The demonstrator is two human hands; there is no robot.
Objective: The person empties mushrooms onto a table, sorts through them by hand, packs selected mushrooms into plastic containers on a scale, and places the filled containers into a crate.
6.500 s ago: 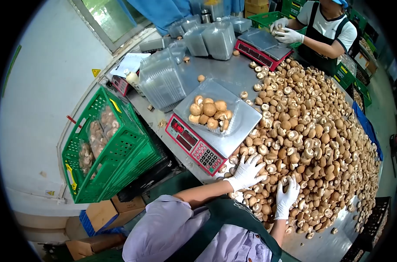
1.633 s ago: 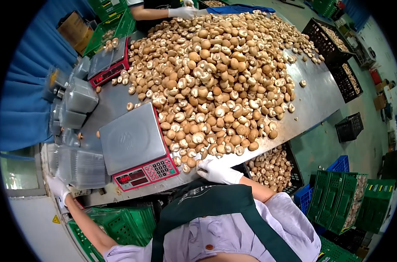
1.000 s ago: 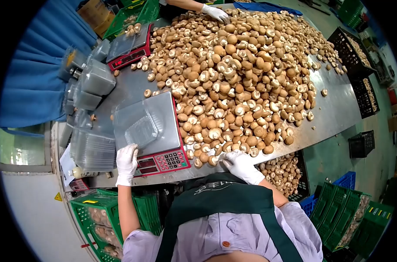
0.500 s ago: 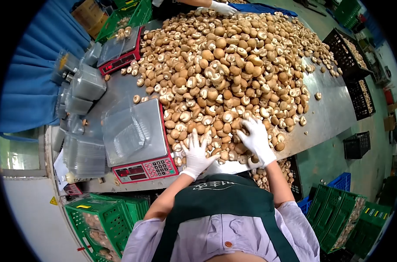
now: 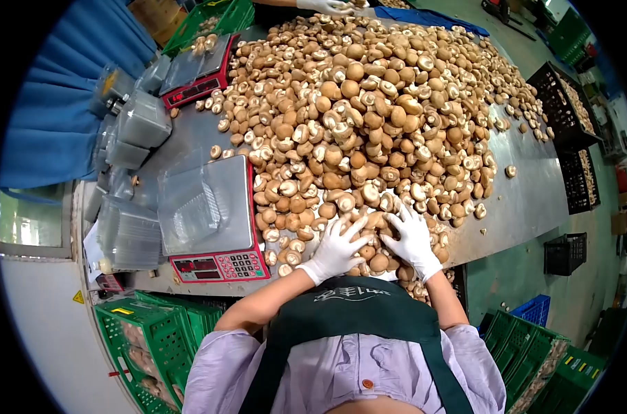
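Note:
A large heap of brown-capped mushrooms (image 5: 369, 117) with pale stems covers the metal table in front of me. My left hand (image 5: 334, 252), in a white glove, rests at the heap's near edge, fingers spread against the mushrooms. Opposite it, my gloved right hand (image 5: 414, 243) lies with fingers apart on the mushrooms. Several loose mushrooms sit between the two hands, and neither hand is closed round one. To the left, a clear plastic tray (image 5: 195, 207) stands on a red-framed scale (image 5: 241, 238).
Stacked clear trays (image 5: 127, 234) stand at the left edge. A second scale (image 5: 196, 90) is farther back. Across the table shows another person's gloved hand (image 5: 327, 7). Black crates (image 5: 562, 103) of mushrooms stand right, green crates (image 5: 148, 345) below left.
My left hand has moved right, closer to my right hand, with mushrooms gathered between them. The other person's hand has shifted left. The view has turned slightly.

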